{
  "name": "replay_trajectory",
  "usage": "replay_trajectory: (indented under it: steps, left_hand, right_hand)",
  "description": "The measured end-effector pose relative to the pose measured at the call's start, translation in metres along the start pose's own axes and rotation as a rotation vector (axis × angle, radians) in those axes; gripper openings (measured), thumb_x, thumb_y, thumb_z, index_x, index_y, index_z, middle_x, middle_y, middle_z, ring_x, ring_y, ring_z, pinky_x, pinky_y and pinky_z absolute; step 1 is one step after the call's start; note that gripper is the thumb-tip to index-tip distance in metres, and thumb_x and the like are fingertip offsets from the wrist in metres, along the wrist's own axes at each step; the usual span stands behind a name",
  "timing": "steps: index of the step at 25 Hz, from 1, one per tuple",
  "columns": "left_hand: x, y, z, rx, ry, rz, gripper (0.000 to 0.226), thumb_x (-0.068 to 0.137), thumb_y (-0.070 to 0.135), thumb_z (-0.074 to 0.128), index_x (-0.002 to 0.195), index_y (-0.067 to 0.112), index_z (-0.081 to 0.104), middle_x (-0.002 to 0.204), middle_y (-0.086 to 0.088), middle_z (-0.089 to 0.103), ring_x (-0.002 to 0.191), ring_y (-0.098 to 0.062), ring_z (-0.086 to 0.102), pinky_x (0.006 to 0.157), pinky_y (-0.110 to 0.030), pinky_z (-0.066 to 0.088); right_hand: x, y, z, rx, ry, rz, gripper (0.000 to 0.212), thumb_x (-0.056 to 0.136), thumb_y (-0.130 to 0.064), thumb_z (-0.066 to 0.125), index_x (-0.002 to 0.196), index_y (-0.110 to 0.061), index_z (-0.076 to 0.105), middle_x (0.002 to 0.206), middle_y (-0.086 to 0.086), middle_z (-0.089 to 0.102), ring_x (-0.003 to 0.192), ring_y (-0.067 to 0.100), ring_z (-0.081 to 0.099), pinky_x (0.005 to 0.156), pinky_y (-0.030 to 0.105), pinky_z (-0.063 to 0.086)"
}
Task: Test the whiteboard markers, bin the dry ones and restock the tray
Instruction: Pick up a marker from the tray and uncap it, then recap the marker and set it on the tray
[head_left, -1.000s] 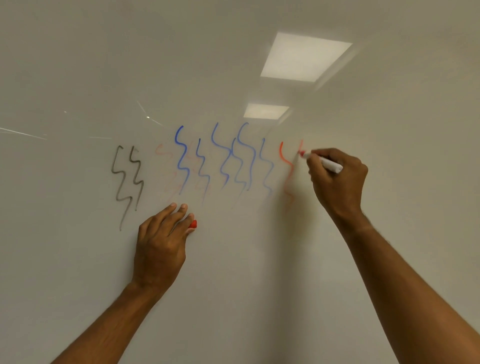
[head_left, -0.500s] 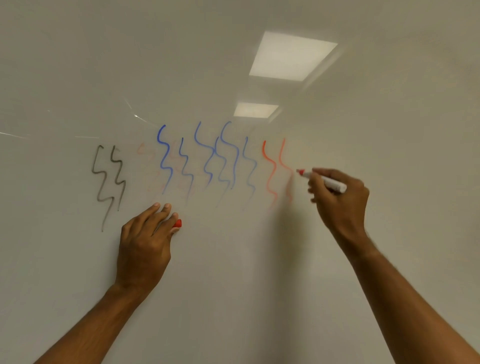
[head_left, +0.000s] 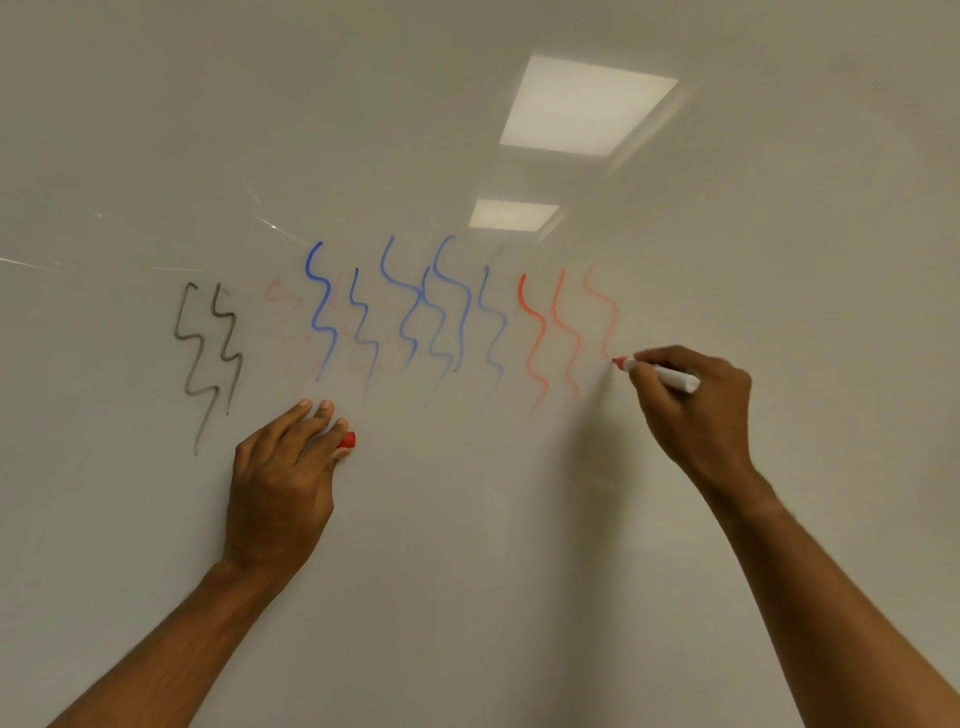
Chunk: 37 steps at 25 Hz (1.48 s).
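The red marker (head_left: 658, 375), judged light and stiff, is pinched near its tip by the right hand (head_left: 696, 405); the red cap (head_left: 347, 440) is held in the left hand's (head_left: 283, 473) fingers (head_left: 317, 415).

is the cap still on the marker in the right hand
No: the red marker in the right hand shows its bare tip against the whiteboard, and the left hand holds the red cap.

Whiteboard (head_left: 467, 519) glossy, smooth, reflects lights; marker (head_left: 670, 378) white plastic barrel.
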<state>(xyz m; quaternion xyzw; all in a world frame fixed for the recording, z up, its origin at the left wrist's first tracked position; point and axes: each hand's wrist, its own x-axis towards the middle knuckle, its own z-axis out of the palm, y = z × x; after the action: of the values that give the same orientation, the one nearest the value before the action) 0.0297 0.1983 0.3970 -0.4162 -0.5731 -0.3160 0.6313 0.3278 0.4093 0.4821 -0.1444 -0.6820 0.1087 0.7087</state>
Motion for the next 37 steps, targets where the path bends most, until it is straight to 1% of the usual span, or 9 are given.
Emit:
replay_trajectory:
  steps: [3, 6, 10, 15, 18, 22, 25, 28, 37]
  left_hand:
    - [0.000, 0.001, -0.001, -0.007, -0.017, -0.015, 0.032, 0.093, 0.023, 0.052, 0.110, 0.003, 0.070, 0.118, -0.015, 0.066, 0.117, -0.033, 0.057, 0.089, -0.042, 0.041]
    - [0.001, 0.003, -0.006, -0.026, -0.061, -0.031, 0.035, 0.093, 0.026, 0.048, 0.111, 0.004, 0.070, 0.121, -0.014, 0.065, 0.119, -0.032, 0.056, 0.091, -0.042, 0.039]
    - [-0.011, 0.011, -0.018, -0.074, -0.118, -0.064, 0.032, 0.092, 0.026, 0.049, 0.104, 0.008, 0.072, 0.124, -0.015, 0.063, 0.119, -0.032, 0.055, 0.092, -0.043, 0.037]
    - [-0.076, 0.047, -0.040, -0.284, -0.245, -0.101, 0.029, 0.090, 0.029, 0.052, 0.100, 0.010, 0.072, 0.099, -0.004, 0.065, 0.093, -0.022, 0.058, 0.077, -0.031, 0.038]
    - [-0.122, 0.064, -0.050, -0.432, -0.405, -0.133, 0.031, 0.093, 0.031, 0.051, 0.104, 0.010, 0.071, 0.092, 0.001, 0.063, 0.086, -0.014, 0.055, 0.070, -0.031, 0.046]
    - [-0.174, 0.078, -0.061, -0.563, -0.584, -0.274, 0.024, 0.088, 0.022, 0.063, 0.104, 0.007, 0.072, 0.094, -0.002, 0.067, 0.087, -0.012, 0.062, 0.077, -0.025, 0.055]
    - [-0.203, 0.085, -0.070, -0.634, -0.661, -0.452, 0.020, 0.087, 0.014, 0.068, 0.105, 0.006, 0.071, 0.099, -0.004, 0.067, 0.089, -0.013, 0.065, 0.081, -0.023, 0.056]
    - [-0.229, 0.093, -0.081, -0.680, -0.710, -0.570, 0.018, 0.087, 0.010, 0.068, 0.104, 0.008, 0.071, 0.099, -0.002, 0.066, 0.089, -0.010, 0.063, 0.080, -0.015, 0.052]
    - [-0.282, 0.110, -0.105, -0.660, -0.918, -0.648, 0.020, 0.089, 0.009, 0.064, 0.108, 0.009, 0.070, 0.098, -0.003, 0.063, 0.086, -0.013, 0.060, 0.079, -0.020, 0.052]
  right_hand:
    - [-0.029, 0.000, -0.005, 0.076, -0.121, 0.146, 0.010, 0.080, -0.020, 0.069, 0.075, -0.022, 0.077, 0.064, -0.009, 0.071, 0.061, 0.010, 0.069, 0.062, 0.042, 0.058]
    - [-0.055, -0.005, -0.005, 0.236, -0.100, 0.276, 0.005, 0.083, -0.015, 0.073, 0.080, -0.019, 0.074, 0.068, -0.003, 0.072, 0.062, 0.017, 0.070, 0.062, 0.046, 0.060]
    - [-0.093, -0.014, 0.000, 0.435, -0.137, 0.368, 0.006, 0.085, -0.012, 0.072, 0.083, -0.010, 0.067, 0.070, 0.009, 0.070, 0.067, 0.028, 0.069, 0.055, 0.036, 0.057]
    - [-0.156, -0.016, 0.008, 0.588, -0.302, 0.505, 0.007, 0.087, -0.009, 0.068, 0.092, -0.009, 0.073, 0.079, 0.012, 0.072, 0.073, 0.026, 0.071, 0.060, 0.030, 0.057]
    - [-0.200, -0.009, 0.014, 0.574, -0.415, 0.582, 0.011, 0.087, -0.005, 0.068, 0.094, -0.010, 0.074, 0.081, 0.010, 0.073, 0.076, 0.026, 0.072, 0.064, 0.030, 0.058]
    - [-0.256, 0.002, 0.022, 0.495, -0.534, 0.680, 0.017, 0.084, -0.002, 0.072, 0.095, -0.015, 0.073, 0.084, 0.005, 0.075, 0.077, 0.023, 0.072, 0.069, 0.032, 0.059]
    - [-0.296, 0.009, 0.023, 0.412, -0.659, 0.703, 0.023, 0.083, -0.006, 0.074, 0.099, -0.023, 0.075, 0.089, -0.007, 0.076, 0.082, 0.010, 0.070, 0.072, 0.022, 0.054]
    - [-0.332, 0.013, 0.020, 0.339, -0.750, 0.698, 0.027, 0.084, -0.005, 0.073, 0.096, -0.029, 0.076, 0.087, -0.014, 0.074, 0.080, 0.003, 0.067, 0.068, 0.015, 0.047]
    - [-0.395, 0.014, 0.009, 0.209, -0.883, 0.702, 0.037, 0.083, -0.003, 0.072, 0.088, -0.040, 0.072, 0.082, -0.025, 0.071, 0.077, 0.002, 0.065, 0.069, 0.026, 0.052]
